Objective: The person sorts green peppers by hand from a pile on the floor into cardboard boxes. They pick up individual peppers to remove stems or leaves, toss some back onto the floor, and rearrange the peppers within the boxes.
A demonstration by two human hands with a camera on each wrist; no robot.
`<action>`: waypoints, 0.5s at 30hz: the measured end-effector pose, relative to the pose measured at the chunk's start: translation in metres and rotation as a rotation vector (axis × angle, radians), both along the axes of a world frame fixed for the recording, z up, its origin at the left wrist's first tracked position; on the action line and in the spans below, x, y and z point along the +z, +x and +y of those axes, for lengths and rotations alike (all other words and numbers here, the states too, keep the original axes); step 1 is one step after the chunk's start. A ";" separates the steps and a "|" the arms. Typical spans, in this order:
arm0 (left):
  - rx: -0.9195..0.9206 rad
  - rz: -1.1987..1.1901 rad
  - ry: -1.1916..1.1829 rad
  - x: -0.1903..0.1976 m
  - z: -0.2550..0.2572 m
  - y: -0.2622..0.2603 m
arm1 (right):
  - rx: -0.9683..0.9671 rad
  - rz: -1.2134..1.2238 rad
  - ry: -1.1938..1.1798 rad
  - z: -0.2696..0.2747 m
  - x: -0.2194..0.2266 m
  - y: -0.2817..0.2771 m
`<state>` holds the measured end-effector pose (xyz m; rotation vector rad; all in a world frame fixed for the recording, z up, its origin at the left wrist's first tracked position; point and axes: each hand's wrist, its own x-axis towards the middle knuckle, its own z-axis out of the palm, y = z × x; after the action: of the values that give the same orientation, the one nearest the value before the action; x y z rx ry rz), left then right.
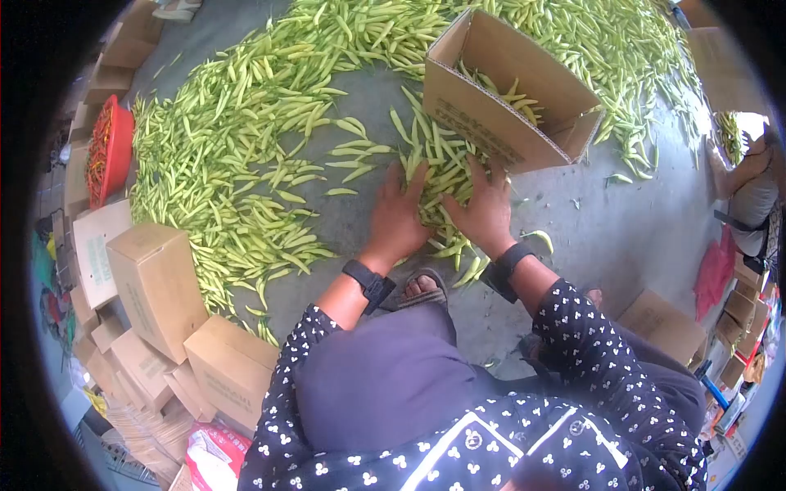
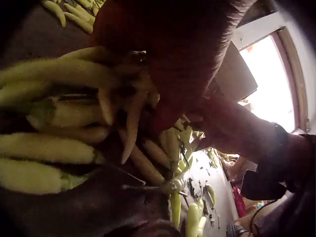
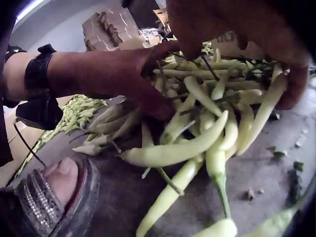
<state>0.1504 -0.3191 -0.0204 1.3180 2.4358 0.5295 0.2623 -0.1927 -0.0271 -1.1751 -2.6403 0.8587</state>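
A small pile of pale green peppers lies on the floor in front of me, below the cardboard box. My left hand rests against the pile's left side, its fingers spread and pointing forward. On the right side, my right hand touches the pile with thumb and fingers apart, close to the box's near edge. In the right wrist view, peppers with long stems lie between both hands. The left wrist view is dark, with peppers beside the left hand. Some fingertips are hidden among peppers.
More peppers spread widely over the floor to the left and back. The open box holds some yellowish peppers. Closed cartons stand at left near a red basin. Another person is at the right edge. My sandalled foot is close behind the pile.
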 end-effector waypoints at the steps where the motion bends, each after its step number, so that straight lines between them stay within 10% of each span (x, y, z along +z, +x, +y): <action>1: 0.024 -0.048 0.012 0.000 0.004 0.000 | 0.004 -0.010 0.014 0.002 0.002 0.000; 15: -0.001 -0.350 -0.002 0.003 0.036 0.006 | -0.212 0.185 -0.199 -0.005 -0.015 -0.002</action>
<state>0.1564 -0.2828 -0.0177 1.1166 2.1476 0.6930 0.2605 -0.1975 -0.0425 -1.3206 -2.2787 1.1469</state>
